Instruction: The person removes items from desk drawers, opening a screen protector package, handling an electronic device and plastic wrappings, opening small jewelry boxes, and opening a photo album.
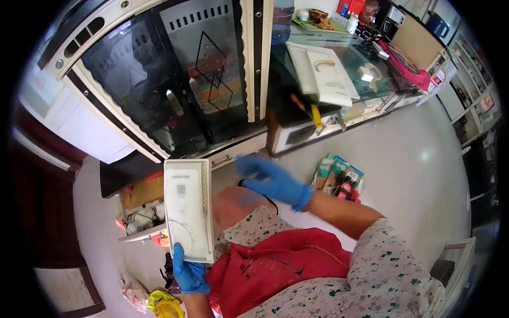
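Note:
My left hand (187, 272), in a blue glove, grips the lower end of a long white plastic panel (192, 212) that I hold upright. The panel has a small printed label, a round outline near its bottom and a textured strip along its right side. To the right of the panel is my right hand (273, 183), also gloved in blue and blurred by motion. Its fingers look stretched out and apart, with nothing visible in them. A red cloth (286, 259) lies across my lap, below both hands.
A cabinet with dark glass doors (180, 79) stands ahead. On the glass-topped table (389, 87) are another white panel (331, 77), an orange-handled tool (298, 102) and a yellow-handled tool (316, 115). Colourful packages (339, 177) and a yellow fan-like object (167, 306) are on the floor.

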{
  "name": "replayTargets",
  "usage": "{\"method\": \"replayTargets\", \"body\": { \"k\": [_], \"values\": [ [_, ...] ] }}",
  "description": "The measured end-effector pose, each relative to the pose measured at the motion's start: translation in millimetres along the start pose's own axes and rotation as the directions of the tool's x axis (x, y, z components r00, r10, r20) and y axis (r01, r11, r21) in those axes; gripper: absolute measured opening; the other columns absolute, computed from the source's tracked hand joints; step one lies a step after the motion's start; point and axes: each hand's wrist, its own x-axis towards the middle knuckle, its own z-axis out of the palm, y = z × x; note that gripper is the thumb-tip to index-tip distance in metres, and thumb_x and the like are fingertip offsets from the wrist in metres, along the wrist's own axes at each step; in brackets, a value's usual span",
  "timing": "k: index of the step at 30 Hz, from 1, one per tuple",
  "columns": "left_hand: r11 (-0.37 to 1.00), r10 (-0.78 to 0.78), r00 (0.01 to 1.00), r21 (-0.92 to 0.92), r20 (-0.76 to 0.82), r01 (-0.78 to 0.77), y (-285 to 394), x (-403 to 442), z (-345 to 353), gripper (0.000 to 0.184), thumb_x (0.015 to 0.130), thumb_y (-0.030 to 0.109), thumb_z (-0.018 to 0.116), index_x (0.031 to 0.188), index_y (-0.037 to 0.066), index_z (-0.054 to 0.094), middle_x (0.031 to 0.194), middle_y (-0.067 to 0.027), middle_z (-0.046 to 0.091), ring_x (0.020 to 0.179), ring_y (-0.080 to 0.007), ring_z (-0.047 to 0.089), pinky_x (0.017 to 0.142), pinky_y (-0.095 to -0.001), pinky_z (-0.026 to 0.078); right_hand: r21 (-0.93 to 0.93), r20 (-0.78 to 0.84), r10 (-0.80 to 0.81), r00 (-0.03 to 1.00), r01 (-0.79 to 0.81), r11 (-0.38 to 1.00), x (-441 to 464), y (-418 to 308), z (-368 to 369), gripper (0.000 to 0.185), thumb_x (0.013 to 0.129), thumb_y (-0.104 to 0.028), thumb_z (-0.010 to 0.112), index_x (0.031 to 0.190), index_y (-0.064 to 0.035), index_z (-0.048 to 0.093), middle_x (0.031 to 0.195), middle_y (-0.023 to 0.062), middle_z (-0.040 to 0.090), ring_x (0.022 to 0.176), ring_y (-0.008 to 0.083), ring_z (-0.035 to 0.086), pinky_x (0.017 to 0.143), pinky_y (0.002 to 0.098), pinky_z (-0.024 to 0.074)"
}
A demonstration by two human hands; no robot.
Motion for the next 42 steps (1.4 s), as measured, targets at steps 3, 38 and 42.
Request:
{"method": "replayTargets", "body": {
  "k": [3,38,42],
  "values": [
    [1.0,0.003,1.0,0.027,0.01,-0.003,3.0,2.6,-9.9,0.05,0.09,0.023,0.05,0.131,0.0,0.037,0.128,-0.0156,0.046,0.114,-0.0278,0.049,0.096,-0.0414,0.041,-0.57,-0.258,-0.302,0.918,0.108,0.815,-4.9,-55.6,-79.5,0.051,0.081,-0.018,0.064,0.127,-0.0063,0.045,0.114,0.0142,0.055,0.103,0.0244,0.054,0.09,0.034,0.043],
    [0.973,-0.189,0.976,0.154,0.108,0.171,9.6,-19.9,21.4,0.059,0.085,0.024,0.054,0.132,-0.003,0.033,0.127,-0.017,0.047,0.115,-0.0284,0.048,0.098,-0.04,0.038,0.68,-0.203,-0.079,0.976,0.199,0.705,7.3,-139.1,-106.7,0.061,0.09,-0.049,0.029,0.131,-0.0043,0.037,0.127,0.0198,0.047,0.109,0.0385,0.051,0.09,0.0492,0.0447],
    [0.982,-0.162,0.979,0.117,0.128,0.147,19.4,-26.8,14.8,0.054,0.08,0.015,0.057,0.128,-0.004,0.04,0.122,-0.016,0.051,0.111,-0.0286,0.051,0.095,-0.0392,0.041,0.78,0.014,-0.238,0.971,0.138,0.61,1.0,-119.3,-61.6,0.058,0.092,-0.043,0.026,0.132,-0.0026,0.035,0.129,0.0225,0.043,0.111,0.0408,0.048,0.09,0.0494,0.0434]
  ]
}}
